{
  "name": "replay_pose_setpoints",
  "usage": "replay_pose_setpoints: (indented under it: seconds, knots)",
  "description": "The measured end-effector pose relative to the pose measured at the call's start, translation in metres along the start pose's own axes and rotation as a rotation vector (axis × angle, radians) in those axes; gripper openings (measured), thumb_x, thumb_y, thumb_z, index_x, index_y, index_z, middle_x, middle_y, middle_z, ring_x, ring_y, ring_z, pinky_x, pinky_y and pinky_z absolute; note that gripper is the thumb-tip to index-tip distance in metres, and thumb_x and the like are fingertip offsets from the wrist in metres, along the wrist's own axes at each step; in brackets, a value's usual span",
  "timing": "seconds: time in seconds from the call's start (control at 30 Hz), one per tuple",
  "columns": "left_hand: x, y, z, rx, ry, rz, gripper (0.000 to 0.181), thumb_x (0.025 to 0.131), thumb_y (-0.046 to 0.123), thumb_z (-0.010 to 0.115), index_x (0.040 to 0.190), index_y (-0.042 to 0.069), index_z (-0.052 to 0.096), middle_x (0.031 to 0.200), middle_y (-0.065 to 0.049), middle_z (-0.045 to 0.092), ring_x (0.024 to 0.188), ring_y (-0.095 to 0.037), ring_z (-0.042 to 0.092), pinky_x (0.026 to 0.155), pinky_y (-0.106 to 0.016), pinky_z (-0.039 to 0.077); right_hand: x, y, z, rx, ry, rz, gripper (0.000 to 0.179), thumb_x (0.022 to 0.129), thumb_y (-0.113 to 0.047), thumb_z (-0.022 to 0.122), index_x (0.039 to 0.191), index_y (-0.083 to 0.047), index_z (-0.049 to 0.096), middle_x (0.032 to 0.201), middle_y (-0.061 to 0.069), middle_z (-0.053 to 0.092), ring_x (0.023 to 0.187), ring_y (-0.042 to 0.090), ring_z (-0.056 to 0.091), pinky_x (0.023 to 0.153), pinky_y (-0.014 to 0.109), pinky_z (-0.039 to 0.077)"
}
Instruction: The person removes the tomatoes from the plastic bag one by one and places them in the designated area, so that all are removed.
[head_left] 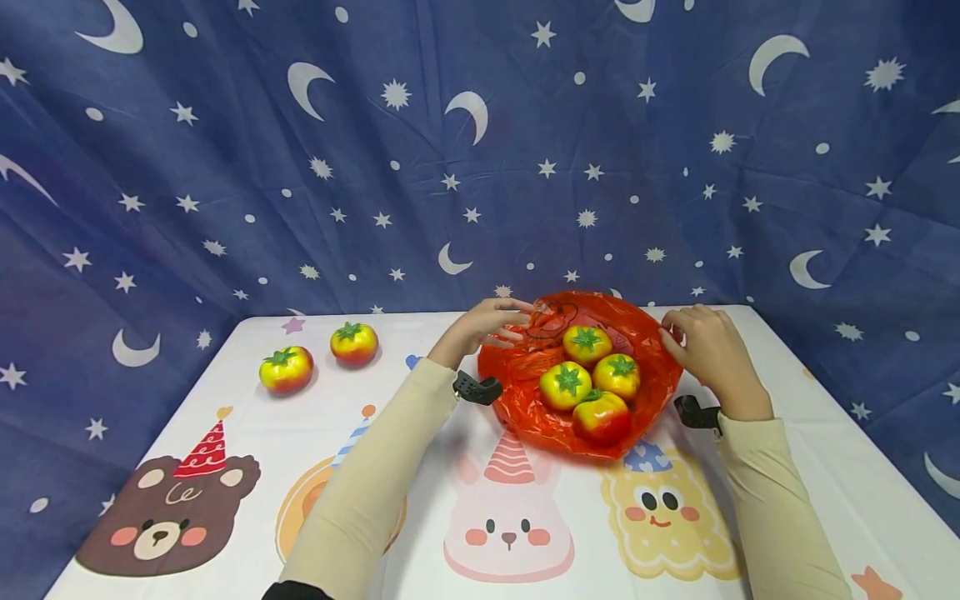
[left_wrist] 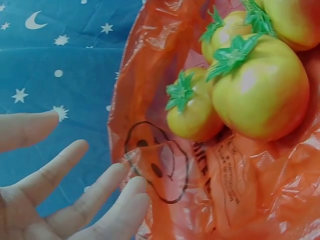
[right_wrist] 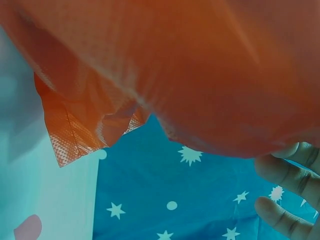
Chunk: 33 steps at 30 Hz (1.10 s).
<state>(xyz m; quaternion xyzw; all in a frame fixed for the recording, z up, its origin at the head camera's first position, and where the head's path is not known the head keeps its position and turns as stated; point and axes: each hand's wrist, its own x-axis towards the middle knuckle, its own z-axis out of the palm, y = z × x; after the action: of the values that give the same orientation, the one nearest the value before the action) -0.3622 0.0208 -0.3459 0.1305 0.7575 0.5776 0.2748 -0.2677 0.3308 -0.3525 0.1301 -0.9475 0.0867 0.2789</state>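
Centre-right of frame: a thin, crumpled red plastic bag [head_left: 517,404] is lying spread beneath four glossy yellow-red toy tomatoes [head_left: 567,385]. Right hand [head_left: 707,346], fingers curled, is pinching its right rim; left hand [head_left: 486,323], fingers spread, is hovering at its left rim, gripping nothing. Two matching tomatoes [head_left: 287,372] are lying left of centre. Judgement: raising both rims evenly, tugging gently, should be preventing rolling and tearing.
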Motion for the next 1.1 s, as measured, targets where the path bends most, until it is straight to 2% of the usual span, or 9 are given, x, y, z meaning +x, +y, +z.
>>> replay_pose_setpoints:
  seconds: [0.23,0.6,0.9,1.1]
  knots:
    - [0.009,0.0,0.01,0.033,-0.068,-0.06,0.044,0.095,0.019,0.054,0.137,0.01,0.048,0.139,-0.02,0.048,0.123,-0.038,0.051,0.103,-0.046,0.045,-0.001,-0.002,-0.001,0.0,-0.006,0.016,0.006,0.077,-0.006,0.07,0.08,-0.003,0.066,0.064,0.009,0.062,0.07,0.027,0.053,0.071,0.049,0.047]
    - [0.018,-0.01,0.027,0.128,-0.128,-0.121,0.043,0.094,0.02,0.055,0.135,0.009,0.05,0.137,-0.019,0.051,0.118,-0.036,0.056,0.099,-0.042,0.049,-0.002,-0.003,0.0,0.004,-0.019,0.039,0.007,0.078,-0.007,0.07,0.082,-0.002,0.067,0.066,0.01,0.063,0.073,0.028,0.055,0.074,0.051,0.048]
    - [0.021,-0.018,0.038,0.17,-0.147,-0.133,0.041,0.094,0.021,0.056,0.133,0.01,0.053,0.131,-0.018,0.056,0.11,-0.033,0.061,0.092,-0.039,0.054,-0.001,-0.003,0.0,0.0,-0.02,0.034,0.007,0.078,-0.007,0.07,0.081,-0.002,0.067,0.065,0.009,0.062,0.071,0.027,0.054,0.072,0.05,0.047]
    - [0.019,-0.021,0.046,0.177,-0.169,-0.13,0.041,0.092,0.022,0.058,0.131,0.01,0.055,0.133,-0.016,0.054,0.116,-0.033,0.056,0.094,-0.04,0.052,-0.001,-0.003,-0.001,-0.002,-0.019,0.033,0.007,0.078,-0.007,0.07,0.081,-0.003,0.067,0.065,0.009,0.062,0.071,0.027,0.054,0.072,0.05,0.048]
